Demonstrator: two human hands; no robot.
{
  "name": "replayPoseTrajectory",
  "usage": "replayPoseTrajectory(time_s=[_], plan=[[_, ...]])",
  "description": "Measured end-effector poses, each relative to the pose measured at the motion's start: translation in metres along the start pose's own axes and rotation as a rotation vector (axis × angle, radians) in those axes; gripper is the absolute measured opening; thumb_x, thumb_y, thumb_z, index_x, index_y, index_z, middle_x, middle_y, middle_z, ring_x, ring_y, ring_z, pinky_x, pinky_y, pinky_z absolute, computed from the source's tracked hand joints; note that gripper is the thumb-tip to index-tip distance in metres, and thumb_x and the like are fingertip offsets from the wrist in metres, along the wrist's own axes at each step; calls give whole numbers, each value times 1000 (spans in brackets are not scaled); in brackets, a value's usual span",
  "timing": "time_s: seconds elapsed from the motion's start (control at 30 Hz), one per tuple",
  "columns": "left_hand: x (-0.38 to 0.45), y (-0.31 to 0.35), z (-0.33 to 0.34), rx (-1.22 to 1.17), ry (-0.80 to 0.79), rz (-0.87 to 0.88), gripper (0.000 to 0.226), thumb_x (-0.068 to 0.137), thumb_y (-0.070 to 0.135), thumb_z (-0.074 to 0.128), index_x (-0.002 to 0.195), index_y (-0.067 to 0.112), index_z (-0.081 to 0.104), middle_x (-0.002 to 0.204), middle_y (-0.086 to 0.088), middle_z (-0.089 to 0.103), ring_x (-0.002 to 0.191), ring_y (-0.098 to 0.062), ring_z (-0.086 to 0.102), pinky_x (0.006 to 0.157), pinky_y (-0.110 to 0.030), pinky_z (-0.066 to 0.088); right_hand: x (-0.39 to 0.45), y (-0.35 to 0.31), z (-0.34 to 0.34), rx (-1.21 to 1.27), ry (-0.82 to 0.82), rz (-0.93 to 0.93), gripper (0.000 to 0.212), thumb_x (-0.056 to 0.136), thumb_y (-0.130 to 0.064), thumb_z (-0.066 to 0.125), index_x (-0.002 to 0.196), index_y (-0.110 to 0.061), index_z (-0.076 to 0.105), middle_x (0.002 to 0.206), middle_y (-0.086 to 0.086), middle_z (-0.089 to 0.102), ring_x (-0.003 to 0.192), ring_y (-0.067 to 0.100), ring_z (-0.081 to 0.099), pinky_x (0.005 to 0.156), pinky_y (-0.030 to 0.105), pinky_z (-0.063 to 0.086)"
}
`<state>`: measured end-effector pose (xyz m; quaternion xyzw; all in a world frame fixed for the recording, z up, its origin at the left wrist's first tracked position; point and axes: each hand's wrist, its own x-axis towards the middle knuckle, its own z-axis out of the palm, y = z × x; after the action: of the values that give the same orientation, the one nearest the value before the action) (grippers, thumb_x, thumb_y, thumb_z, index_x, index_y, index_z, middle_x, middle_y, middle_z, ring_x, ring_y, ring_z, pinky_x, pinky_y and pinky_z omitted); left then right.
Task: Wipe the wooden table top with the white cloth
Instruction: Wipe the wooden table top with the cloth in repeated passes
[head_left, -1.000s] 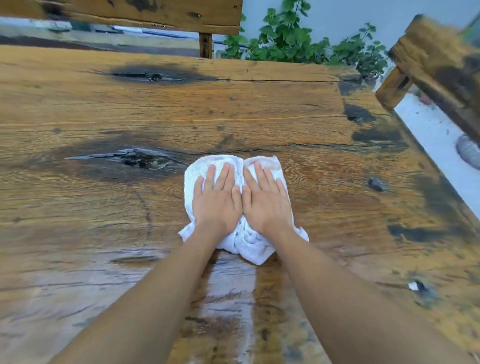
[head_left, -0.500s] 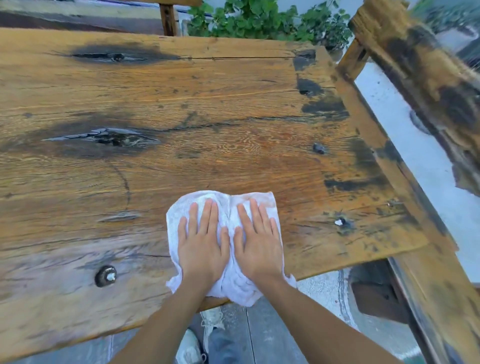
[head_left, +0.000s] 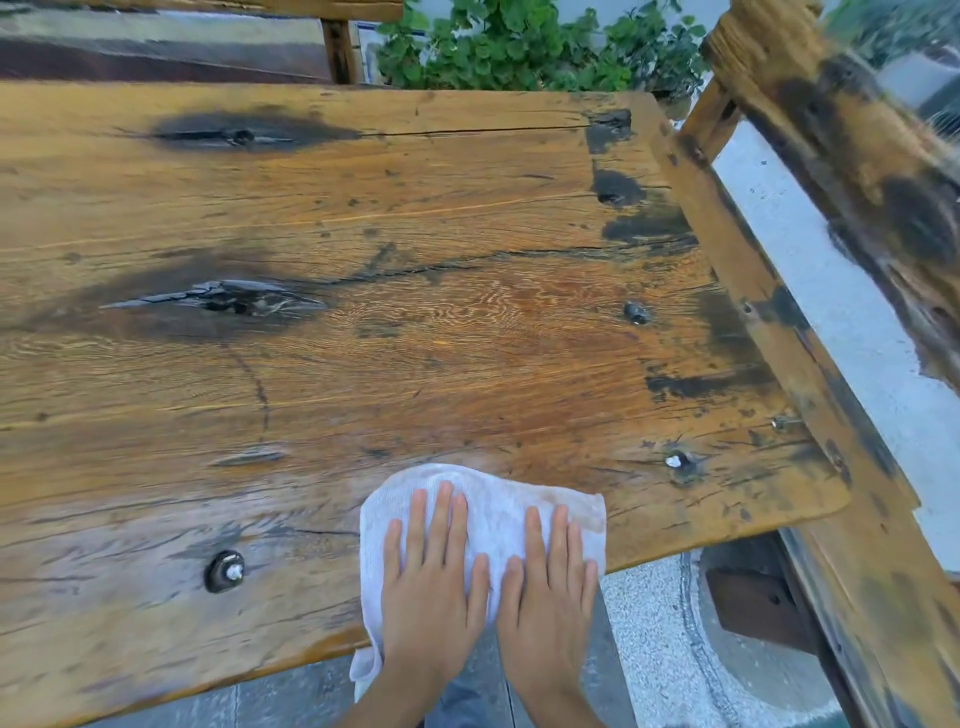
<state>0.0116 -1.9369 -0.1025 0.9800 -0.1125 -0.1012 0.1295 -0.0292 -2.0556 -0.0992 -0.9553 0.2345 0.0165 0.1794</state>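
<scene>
The white cloth (head_left: 493, 506) lies flat at the near edge of the wooden table top (head_left: 415, 322), with one corner hanging over the edge. My left hand (head_left: 434, 587) and my right hand (head_left: 548, 592) press down on it side by side, palms flat and fingers spread forward. The heels of both hands reach past the table's near edge. A damp, paler streak shows on the wood to the left of the cloth.
A bolt head (head_left: 224, 570) sits in the wood left of the cloth, and a small white-marked knot (head_left: 675, 461) right of it. A wooden bench frame (head_left: 852, 218) runs along the right side. Green plants (head_left: 524, 47) grow behind the far edge. Paved ground (head_left: 660, 649) lies below.
Both hands have dragged the cloth toward me from the middle of the table to its near edge. The hands have spread slightly apart on the cloth.
</scene>
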Motion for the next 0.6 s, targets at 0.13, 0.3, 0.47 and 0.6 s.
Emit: replayPoseTrajectory(time_s=[0.13, 0.3, 0.47, 0.6], plan=[[1, 0, 4, -44, 23, 6, 67, 100, 47, 34, 158, 13, 34, 169, -3, 23, 156, -29, 22, 119, -54, 28, 2, -10, 0, 14, 110, 33, 58, 97, -36, 30, 152, -25, 48, 163, 4, 37, 151, 18, 30, 118, 51, 22], [4, -3, 8, -63, 20, 11, 67, 102, 49, 31, 161, 17, 25, 171, 1, 17, 157, -26, 17, 123, -51, 22, 10, -19, 8, -5, 156, 102, 59, 95, -34, 31, 151, -26, 49, 164, 3, 36, 149, 25, 37, 116, 57, 26], [36, -5, 1, -29, -10, 84, 66, 102, 47, 31, 160, 18, 28, 170, 1, 20, 158, -24, 15, 123, -51, 19, 31, -21, 10, -117, 145, 108, 61, 96, -33, 31, 155, -25, 44, 165, 5, 34, 150, 24, 36, 114, 57, 33], [64, -2, -4, -15, -35, 121, 64, 103, 46, 28, 161, 19, 26, 170, 3, 18, 158, -24, 14, 124, -50, 16, 57, -23, 11, -152, 126, 110, 61, 98, -35, 30, 158, -24, 35, 167, 5, 30, 153, 23, 32, 118, 53, 29]])
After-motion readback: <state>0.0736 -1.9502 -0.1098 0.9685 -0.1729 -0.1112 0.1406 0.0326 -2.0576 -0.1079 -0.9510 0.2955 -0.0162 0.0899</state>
